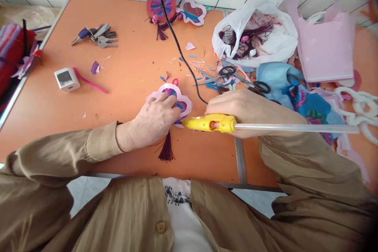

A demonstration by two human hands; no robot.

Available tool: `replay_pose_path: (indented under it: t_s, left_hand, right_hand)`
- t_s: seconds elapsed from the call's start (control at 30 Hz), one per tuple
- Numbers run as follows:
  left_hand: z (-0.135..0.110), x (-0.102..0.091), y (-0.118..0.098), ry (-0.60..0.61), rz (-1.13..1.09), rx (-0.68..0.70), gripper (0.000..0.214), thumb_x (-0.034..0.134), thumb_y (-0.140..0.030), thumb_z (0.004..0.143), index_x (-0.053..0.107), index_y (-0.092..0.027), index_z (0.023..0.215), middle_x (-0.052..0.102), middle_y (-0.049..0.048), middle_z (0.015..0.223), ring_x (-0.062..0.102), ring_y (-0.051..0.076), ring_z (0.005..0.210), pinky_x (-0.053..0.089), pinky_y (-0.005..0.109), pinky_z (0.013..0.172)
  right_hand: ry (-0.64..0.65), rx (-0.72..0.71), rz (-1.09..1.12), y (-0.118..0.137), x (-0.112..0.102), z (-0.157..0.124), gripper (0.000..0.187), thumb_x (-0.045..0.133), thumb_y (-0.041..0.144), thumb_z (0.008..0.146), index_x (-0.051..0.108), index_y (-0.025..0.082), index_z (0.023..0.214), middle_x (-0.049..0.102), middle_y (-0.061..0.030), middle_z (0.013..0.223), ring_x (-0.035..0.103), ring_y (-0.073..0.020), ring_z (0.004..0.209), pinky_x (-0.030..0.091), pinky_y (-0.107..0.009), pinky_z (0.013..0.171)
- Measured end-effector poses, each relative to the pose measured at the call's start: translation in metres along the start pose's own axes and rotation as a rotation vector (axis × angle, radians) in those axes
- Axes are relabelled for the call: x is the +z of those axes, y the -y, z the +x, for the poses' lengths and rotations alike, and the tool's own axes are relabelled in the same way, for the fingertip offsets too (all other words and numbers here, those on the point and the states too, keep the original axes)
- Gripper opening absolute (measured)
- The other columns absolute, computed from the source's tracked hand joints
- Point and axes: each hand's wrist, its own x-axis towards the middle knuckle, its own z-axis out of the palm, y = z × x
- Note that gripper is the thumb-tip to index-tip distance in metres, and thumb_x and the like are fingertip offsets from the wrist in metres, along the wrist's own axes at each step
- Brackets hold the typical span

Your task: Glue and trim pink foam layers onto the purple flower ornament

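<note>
My left hand [155, 120] presses down on a pink cloud-shaped paper ornament [165, 89] with purple and blue parts, fingers curled onto it. A dark purple tassel [167, 150] hangs from the ornament below that hand. My right hand [246, 108] is closed round a yellow glue gun [209, 123], whose nozzle points left at the ornament's right edge. A clear glue stick [295, 127] juts from the gun's back to the right. The gun's black cord [174, 35] runs up across the orange table [126, 67].
Scissors [227, 75] lie among paper scraps just behind my right hand. A white plastic bag [256, 33] with tassels, a pink bag [325, 47] and blue paper [280, 82] fill the right. Keys [97, 37], a small white box [66, 78] and finished ornaments [165, 0] lie further off.
</note>
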Motion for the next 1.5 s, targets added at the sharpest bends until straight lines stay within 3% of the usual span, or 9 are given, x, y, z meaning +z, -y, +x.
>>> replay_pose_path:
  t_s: [0.17,0.33,0.47,0.67,1.03,1.27,1.5]
  left_hand:
    - [0.0,0.0,-0.001,0.012,-0.02,-0.011,0.023,0.044,-0.016,0.094,0.067,-0.015,0.091,0.061,0.0128,0.097,0.054,0.027,0.094,0.047,0.04,0.077]
    - [0.0,0.0,-0.001,0.013,-0.026,-0.015,0.025,0.043,-0.017,0.095,0.067,-0.015,0.091,0.062,0.0135,0.098,0.055,0.029,0.095,0.047,0.042,0.076]
    - [0.0,0.001,-0.001,0.024,-0.03,-0.018,0.025,0.042,-0.019,0.096,0.067,-0.016,0.093,0.062,0.0132,0.1,0.055,0.03,0.097,0.047,0.042,0.077]
    - [0.0,0.002,0.0,-0.001,-0.026,-0.003,0.026,0.041,-0.017,0.096,0.067,-0.015,0.089,0.061,0.014,0.098,0.055,0.029,0.094,0.046,0.042,0.076]
    - [0.001,0.001,-0.001,0.016,-0.03,-0.023,0.025,0.044,-0.018,0.096,0.068,-0.015,0.089,0.063,0.0127,0.1,0.056,0.029,0.096,0.046,0.041,0.076]
    - [0.0,0.002,-0.002,0.005,-0.014,-0.017,0.026,0.043,-0.019,0.097,0.067,-0.016,0.088,0.063,0.0122,0.099,0.057,0.03,0.096,0.047,0.042,0.076]
    - [-0.001,0.004,-0.001,-0.008,-0.016,-0.012,0.025,0.043,-0.019,0.097,0.066,-0.016,0.089,0.063,0.0118,0.101,0.057,0.031,0.097,0.047,0.042,0.073]
  right_hand:
    - [-0.019,0.038,0.008,0.002,0.003,0.001,0.017,0.053,0.018,0.08,0.05,0.021,0.064,0.057,-0.0008,0.064,0.052,-0.0153,0.06,0.027,-0.029,0.054]
    - [0.015,0.086,0.037,0.007,0.001,0.001,0.046,0.047,0.056,0.092,0.045,0.02,0.062,0.054,-0.0006,0.063,0.049,-0.0147,0.056,0.022,-0.03,0.053]
    - [0.061,0.126,0.019,0.012,-0.003,0.001,0.057,0.037,0.068,0.091,0.046,0.02,0.064,0.056,-0.0026,0.066,0.051,-0.0163,0.058,0.022,-0.031,0.055]
    - [0.031,0.112,-0.019,0.007,0.0,0.0,0.059,0.045,0.075,0.085,0.046,0.021,0.061,0.054,-0.0001,0.061,0.05,-0.0156,0.055,0.021,-0.029,0.053]
    - [0.047,0.126,-0.089,0.007,-0.001,-0.004,0.045,0.056,0.056,0.089,0.047,0.02,0.063,0.054,0.0005,0.062,0.054,-0.0185,0.061,0.023,-0.028,0.056]
    - [0.102,0.152,-0.14,0.01,-0.005,-0.005,0.025,0.057,0.02,0.088,0.048,0.019,0.064,0.053,0.0013,0.063,0.051,-0.0163,0.062,0.023,-0.027,0.058]
    - [0.091,0.138,-0.132,0.01,-0.004,-0.001,0.026,0.056,0.019,0.088,0.046,0.019,0.064,0.053,0.0003,0.064,0.051,-0.0165,0.063,0.023,-0.028,0.059]
